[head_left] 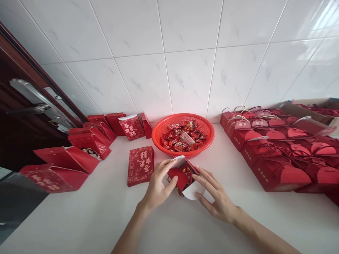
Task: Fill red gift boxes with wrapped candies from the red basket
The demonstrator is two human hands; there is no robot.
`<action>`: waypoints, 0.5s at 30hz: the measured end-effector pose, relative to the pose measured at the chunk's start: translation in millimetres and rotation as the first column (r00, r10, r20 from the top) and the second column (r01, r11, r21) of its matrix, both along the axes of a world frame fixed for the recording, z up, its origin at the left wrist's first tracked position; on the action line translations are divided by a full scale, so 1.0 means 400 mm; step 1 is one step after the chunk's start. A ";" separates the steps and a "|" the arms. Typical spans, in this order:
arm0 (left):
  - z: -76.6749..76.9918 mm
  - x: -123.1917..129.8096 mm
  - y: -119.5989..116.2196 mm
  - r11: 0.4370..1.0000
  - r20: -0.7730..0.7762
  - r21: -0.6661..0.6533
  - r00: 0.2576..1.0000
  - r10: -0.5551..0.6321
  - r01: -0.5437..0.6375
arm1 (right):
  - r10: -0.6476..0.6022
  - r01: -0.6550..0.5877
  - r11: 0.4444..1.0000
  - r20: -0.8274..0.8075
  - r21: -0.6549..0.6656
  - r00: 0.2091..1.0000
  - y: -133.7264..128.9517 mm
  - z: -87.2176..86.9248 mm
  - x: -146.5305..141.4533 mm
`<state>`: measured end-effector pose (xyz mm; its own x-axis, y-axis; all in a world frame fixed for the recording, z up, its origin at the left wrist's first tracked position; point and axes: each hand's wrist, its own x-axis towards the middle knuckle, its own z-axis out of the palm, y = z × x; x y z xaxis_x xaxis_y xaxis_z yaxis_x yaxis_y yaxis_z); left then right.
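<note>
In the head view, a small red candy box stands on the counter with its top flaps unfolded, and their pale inner sides show. Wrapped candies are partly visible inside it. My left hand grips the box from the left, its thumb on a red flap and its fingers at the far left edge. On the other side, my right hand holds the right flaps between thumb and fingers. The box's lower part is mostly hidden by the hands and flaps.
Just behind the box stands a red plastic basket of wrapped candies. A flat red box lies to the left, near several upright red packets. Rows of closed red boxes fill the right side. A tiled wall bounds the counter.
</note>
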<state>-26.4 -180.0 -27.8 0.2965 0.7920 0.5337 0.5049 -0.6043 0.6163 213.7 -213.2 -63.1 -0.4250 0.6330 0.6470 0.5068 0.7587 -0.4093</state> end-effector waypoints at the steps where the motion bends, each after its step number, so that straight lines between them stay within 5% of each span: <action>1: -0.002 0.000 0.000 1.000 -0.009 -0.007 1.000 0.008 -0.008 | 0.011 -0.011 1.000 0.012 0.006 1.000 0.000 0.000 0.001; 15: -0.013 0.012 -0.005 0.999 -0.105 0.046 0.994 -0.001 0.006 | 0.095 -0.107 0.983 -0.088 -0.150 0.992 0.000 0.015 0.008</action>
<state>-21.6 -182.0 -33.1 0.3555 0.7663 0.5352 0.5636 -0.6325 0.5313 216.9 -213.1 -57.1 -0.4425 0.6845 0.5793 0.3917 0.7287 -0.5618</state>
